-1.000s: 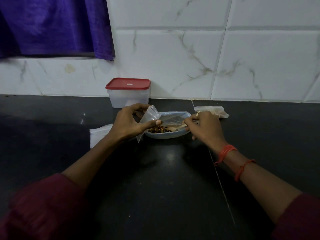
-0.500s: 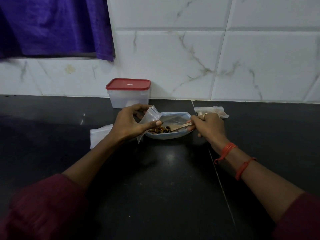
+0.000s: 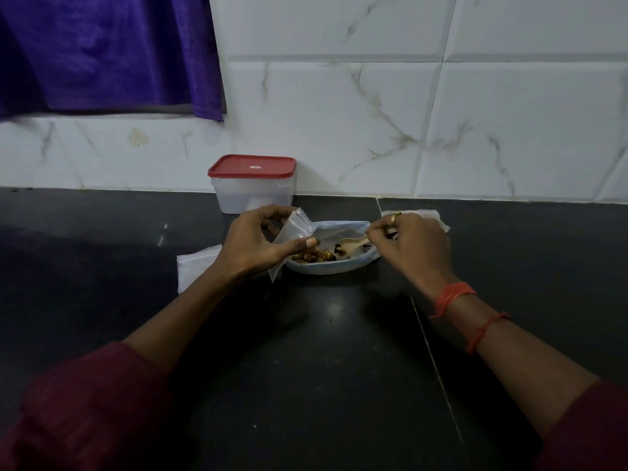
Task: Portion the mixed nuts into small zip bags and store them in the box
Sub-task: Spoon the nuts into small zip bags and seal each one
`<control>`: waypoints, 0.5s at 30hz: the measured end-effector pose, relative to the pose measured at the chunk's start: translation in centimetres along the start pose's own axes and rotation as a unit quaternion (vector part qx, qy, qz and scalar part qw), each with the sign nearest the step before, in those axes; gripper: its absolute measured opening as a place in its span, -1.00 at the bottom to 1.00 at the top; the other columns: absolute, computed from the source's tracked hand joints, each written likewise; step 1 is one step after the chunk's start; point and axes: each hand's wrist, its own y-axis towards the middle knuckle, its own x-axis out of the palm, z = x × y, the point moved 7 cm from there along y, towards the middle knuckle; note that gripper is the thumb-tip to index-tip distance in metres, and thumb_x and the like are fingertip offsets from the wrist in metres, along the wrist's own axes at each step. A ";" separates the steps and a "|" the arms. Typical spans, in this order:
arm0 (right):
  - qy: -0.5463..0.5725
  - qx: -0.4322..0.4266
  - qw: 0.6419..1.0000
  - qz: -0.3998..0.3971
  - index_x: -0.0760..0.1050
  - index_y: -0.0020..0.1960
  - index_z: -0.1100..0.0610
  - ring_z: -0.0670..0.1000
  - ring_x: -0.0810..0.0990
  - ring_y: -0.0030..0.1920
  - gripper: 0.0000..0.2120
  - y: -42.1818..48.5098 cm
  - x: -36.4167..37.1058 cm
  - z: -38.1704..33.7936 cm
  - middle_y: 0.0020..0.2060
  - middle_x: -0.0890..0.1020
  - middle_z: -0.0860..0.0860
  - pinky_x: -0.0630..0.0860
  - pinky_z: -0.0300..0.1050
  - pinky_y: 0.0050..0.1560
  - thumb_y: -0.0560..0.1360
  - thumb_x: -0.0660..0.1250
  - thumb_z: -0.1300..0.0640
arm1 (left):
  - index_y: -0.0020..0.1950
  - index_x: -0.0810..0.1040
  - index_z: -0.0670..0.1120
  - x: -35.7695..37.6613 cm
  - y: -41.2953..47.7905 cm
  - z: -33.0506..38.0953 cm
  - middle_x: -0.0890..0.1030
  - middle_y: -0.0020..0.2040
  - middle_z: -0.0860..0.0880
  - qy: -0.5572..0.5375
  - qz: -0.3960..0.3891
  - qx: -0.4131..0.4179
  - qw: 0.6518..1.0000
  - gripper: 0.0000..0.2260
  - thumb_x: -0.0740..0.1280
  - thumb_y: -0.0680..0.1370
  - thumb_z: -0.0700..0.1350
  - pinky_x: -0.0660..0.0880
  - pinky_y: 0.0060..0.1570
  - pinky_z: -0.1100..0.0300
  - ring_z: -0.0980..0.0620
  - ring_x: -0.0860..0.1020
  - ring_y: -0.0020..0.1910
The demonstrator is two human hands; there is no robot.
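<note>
Head view: over the last second the right hand (image 3: 411,246) has slid slightly right, and the pale spoon (image 3: 353,241) it pinches now has its bowl down in the dish (image 3: 333,268), beside the mixed nuts (image 3: 314,254). I read that as a scoop starting. The left hand (image 3: 258,243) hasn't moved, thumb and fingers pinching the zip bag (image 3: 294,229) at the dish's left rim. The spoon's long axis runs left-right, bowl pointing left at nuts and bag. The bag tilts, zip edge uppermost; I cannot tell how wide it gapes. The box (image 3: 253,198) stands lidded behind.
</note>
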 end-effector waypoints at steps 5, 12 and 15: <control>0.001 -0.039 0.999 0.023 0.72 -0.10 -0.04 -0.03 0.63 -0.26 -0.75 -0.1 -0.4 -0.5 -0.33 0.69 -0.07 0.58 -0.09 -0.27 0.49 0.27 -0.06 | 0.32 0.57 -0.05 0.1 0.0 -0.1 0.65 0.11 0.03 -0.004 -0.006 0.001 1.000 -0.35 0.53 0.33 0.24 0.58 -0.07 0.27 0.13 0.60 0.02; 0.041 0.039 0.998 -0.038 0.69 -0.16 -0.01 -0.01 0.66 -0.20 -0.71 0.0 1.2 0.4 -0.30 0.69 -0.07 0.61 -0.06 -0.20 0.47 0.25 -0.12 | 0.31 0.57 -0.03 0.2 0.1 -0.4 0.65 0.10 0.04 -0.005 -0.009 -0.003 1.000 -0.36 0.51 0.32 0.25 0.59 -0.07 0.25 0.13 0.60 0.01; 0.087 0.081 0.989 -0.090 0.70 -0.18 -0.01 -0.02 0.66 -0.23 -0.70 -0.2 2.4 0.8 -0.31 0.70 -0.08 0.64 0.01 -0.13 0.47 0.26 -0.12 | 0.31 0.57 -0.02 0.2 0.1 -0.3 0.65 0.09 0.04 -0.002 -0.011 -0.005 1.000 -0.33 0.52 0.31 0.29 0.59 -0.07 0.25 0.13 0.60 0.00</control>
